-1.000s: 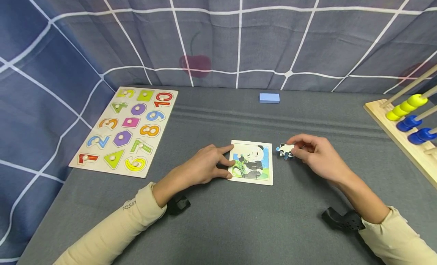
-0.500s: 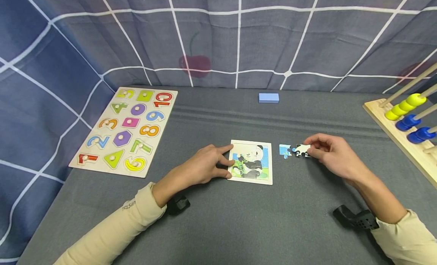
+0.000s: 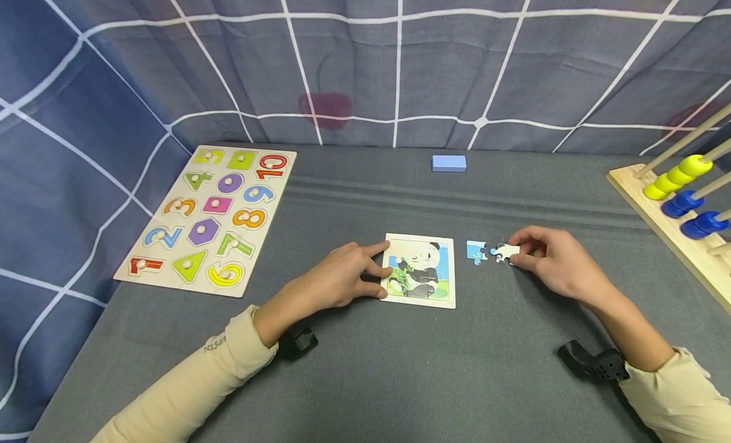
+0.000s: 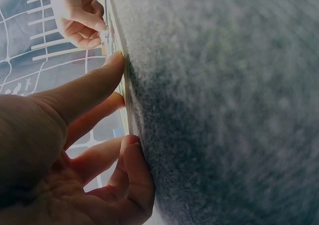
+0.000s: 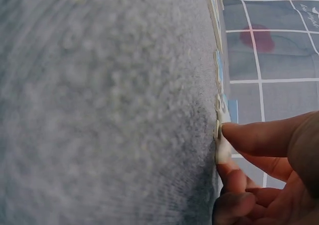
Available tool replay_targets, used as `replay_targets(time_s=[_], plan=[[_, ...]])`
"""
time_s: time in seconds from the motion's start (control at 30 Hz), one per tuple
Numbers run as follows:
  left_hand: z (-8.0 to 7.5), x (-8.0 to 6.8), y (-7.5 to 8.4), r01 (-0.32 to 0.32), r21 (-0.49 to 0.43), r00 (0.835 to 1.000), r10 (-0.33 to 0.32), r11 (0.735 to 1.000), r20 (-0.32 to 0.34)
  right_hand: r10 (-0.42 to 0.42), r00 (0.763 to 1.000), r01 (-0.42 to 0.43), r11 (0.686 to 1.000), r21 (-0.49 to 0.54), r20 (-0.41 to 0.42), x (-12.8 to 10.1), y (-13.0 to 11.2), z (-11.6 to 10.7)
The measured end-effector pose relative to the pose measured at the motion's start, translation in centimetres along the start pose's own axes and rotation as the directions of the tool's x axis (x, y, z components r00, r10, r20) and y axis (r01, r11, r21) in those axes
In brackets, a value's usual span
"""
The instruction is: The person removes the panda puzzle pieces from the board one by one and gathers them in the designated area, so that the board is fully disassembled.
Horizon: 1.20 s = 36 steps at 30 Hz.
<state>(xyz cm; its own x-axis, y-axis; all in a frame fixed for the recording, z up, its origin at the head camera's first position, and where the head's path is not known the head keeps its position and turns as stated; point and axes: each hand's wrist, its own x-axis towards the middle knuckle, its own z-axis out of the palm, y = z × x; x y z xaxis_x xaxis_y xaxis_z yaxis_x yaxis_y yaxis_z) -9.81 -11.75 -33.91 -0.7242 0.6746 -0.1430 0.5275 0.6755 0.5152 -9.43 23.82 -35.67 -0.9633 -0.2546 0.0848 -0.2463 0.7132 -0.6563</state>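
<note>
The left hand rests with relaxed fingers against the left edge of the square wooden panda puzzle board, near the middle of the grey felt table. The right hand pinches a white-and-black puzzle piece lying on the table, just beside a loose blue puzzle piece right of the board.

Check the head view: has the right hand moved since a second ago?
Yes. The right hand, pinching a puzzle piece, has shifted right, away from the panda puzzle board; a blue piece now lies between them.
</note>
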Motion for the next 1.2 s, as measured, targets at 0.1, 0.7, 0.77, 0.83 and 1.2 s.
replay_targets(time_s=[0.1,0.7,0.77,0.83,1.2], plan=[[-0.03,-0.01,0.0,-0.002,0.002,1.0,0.002,1.0,-0.001,-0.004,1.0,0.004,1.0,-0.02,0.006,0.1,-0.01,0.09],[0.1,0.21,-0.17,0.002,0.018,1.0,-0.002,1.0,0.004,-0.053,0.998,0.057,0.995,-0.086,0.047,0.18,0.16,0.29],[0.1,0.2,-0.14,0.001,0.02,1.0,-0.001,1.0,0.002,-0.053,0.998,0.057,0.995,-0.087,0.046,0.17,0.14,0.28],[0.1,0.19,-0.13,0.0,0.021,1.0,0.0,1.0,-0.001,-0.051,0.998,0.055,0.995,-0.089,0.047,0.16,0.14,0.29],[0.04,0.13,-0.14,-0.002,0.014,1.0,0.002,1.0,-0.002,-0.016,0.999,0.016,1.0,0.003,0.047,-0.07,0.14,0.18]])
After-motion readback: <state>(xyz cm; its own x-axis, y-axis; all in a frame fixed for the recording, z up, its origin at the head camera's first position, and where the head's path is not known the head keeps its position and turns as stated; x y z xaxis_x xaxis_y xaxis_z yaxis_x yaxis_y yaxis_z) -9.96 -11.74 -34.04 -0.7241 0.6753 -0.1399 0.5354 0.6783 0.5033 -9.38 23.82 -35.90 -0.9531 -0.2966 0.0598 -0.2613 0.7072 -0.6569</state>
